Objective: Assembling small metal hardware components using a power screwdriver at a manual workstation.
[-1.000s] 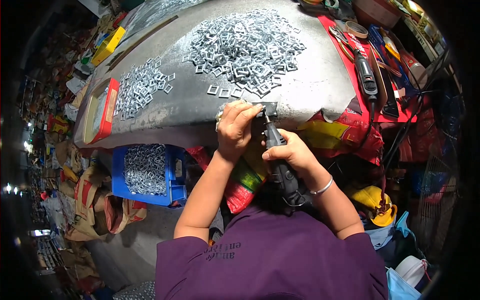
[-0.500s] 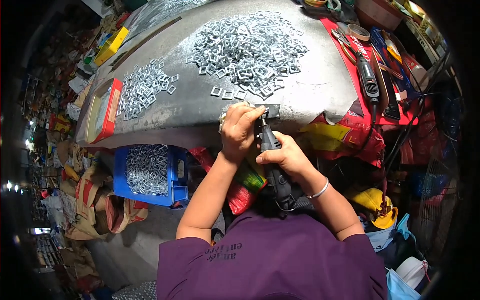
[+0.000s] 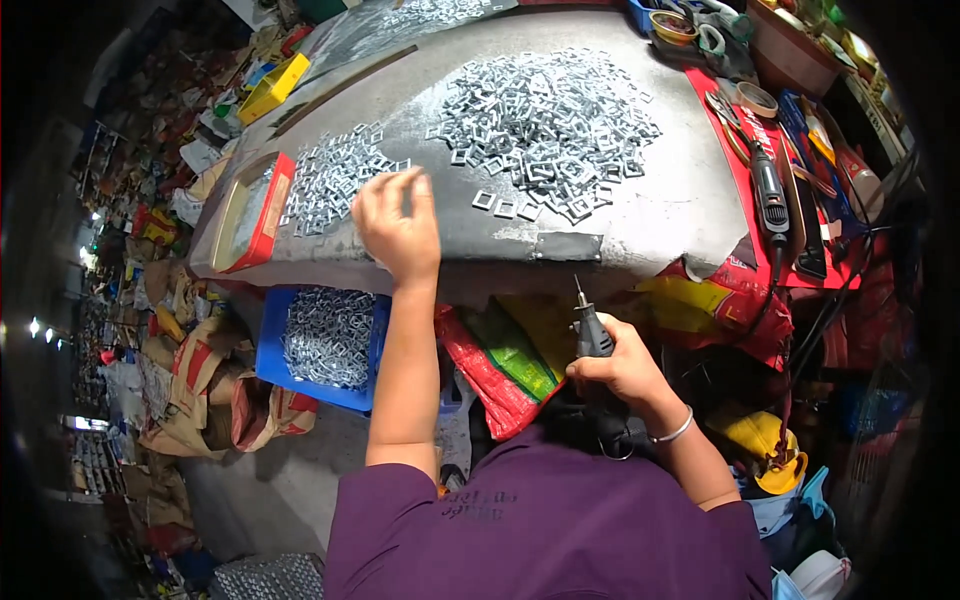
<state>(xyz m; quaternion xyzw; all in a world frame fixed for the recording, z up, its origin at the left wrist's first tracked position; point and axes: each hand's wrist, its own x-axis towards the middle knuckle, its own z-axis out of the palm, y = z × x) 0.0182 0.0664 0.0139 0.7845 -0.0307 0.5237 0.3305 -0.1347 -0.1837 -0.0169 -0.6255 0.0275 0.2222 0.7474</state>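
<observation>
1. Left hand (image 3: pixel 398 225) has left the rotary tool (image 3: pixel 591 335), now over the bench (image 3: pixel 660 215) beside the small clip pile (image 3: pixel 330 180), fingers loosely spread.
2. Right hand (image 3: pixel 625 368) has dropped below the bench edge, gripping the tool, bit up.

Crumpled red, green and yellow plastic bags (image 3: pixel 510 365) hang under the table edge at centre frame. Brown paper sacks (image 3: pixel 205 395) with red print slump at lower left. A flat yellow box (image 3: pixel 272 85) lies at upper left.
</observation>
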